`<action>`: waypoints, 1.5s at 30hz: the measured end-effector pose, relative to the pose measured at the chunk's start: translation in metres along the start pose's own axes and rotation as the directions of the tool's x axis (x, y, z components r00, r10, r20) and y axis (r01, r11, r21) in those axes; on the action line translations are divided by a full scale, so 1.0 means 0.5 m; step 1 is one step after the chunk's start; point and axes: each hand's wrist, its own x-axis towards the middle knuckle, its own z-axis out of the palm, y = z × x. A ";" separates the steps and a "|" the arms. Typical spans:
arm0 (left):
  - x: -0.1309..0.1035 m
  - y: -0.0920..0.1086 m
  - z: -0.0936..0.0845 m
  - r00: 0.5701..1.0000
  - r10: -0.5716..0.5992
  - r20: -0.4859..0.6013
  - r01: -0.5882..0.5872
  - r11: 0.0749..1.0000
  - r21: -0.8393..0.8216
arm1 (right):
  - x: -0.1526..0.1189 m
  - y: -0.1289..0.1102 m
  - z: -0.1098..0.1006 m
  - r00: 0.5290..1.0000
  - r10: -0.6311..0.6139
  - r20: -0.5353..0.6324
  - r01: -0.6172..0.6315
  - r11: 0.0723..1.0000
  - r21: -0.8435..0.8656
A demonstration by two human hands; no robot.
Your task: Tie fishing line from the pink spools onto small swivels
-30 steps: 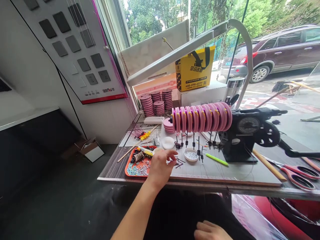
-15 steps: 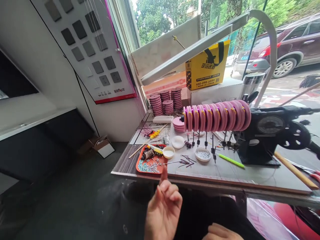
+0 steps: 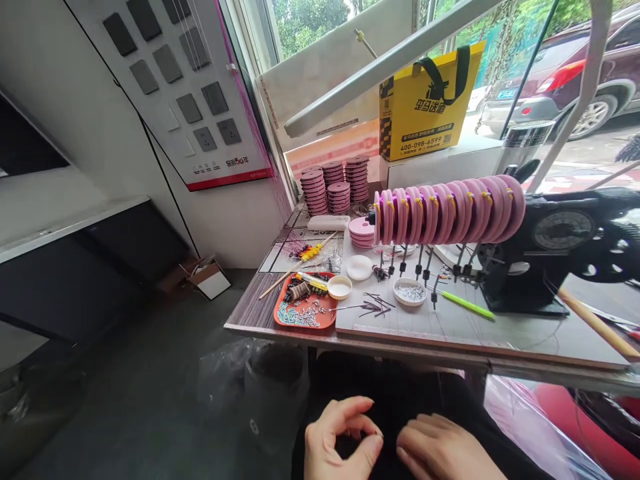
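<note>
Thin dark sticks [image 3: 373,307] lie on a flat pale board [image 3: 425,330]; nearer, the left hand [image 3: 323,445] presses thumb to fingertip, anything pinched indistinct; the right hand [image 3: 445,445] curls, its grip hidden. Round pink spools [image 3: 447,217] form a row beyond.

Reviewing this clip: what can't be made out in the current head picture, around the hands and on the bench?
Left hand, head view: whether the thumb and finger pinch anything; too small to tell.
Right hand, head view: its palm and anything under it, hidden by the back of the hand.
Black machine, head view: right end, cut off by the right edge.
Pale bits in the round dish, head view: too small to identify.
</note>
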 end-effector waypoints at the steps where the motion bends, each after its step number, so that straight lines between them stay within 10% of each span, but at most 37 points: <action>1: -0.001 0.000 0.003 1.000 0.002 0.002 -0.002 1.000 0.006 | 0.000 0.000 0.000 1.000 -0.007 0.026 0.008 1.000 -0.027; 21: -0.006 -0.010 0.016 0.996 0.083 -0.031 -0.082 0.996 0.048 | 0.007 -0.004 -0.017 0.999 0.005 0.036 -0.005 1.000 -0.024; 32: -0.010 -0.024 0.019 0.994 0.100 -0.033 -0.098 0.995 0.035 | 0.015 -0.015 -0.052 0.965 0.243 -0.104 -0.155 0.839 0.521; 45: -0.024 -0.005 0.027 0.931 0.363 -0.025 -0.344 0.900 0.268 | 0.023 -0.023 -0.053 0.964 0.262 -0.046 -0.173 0.750 0.639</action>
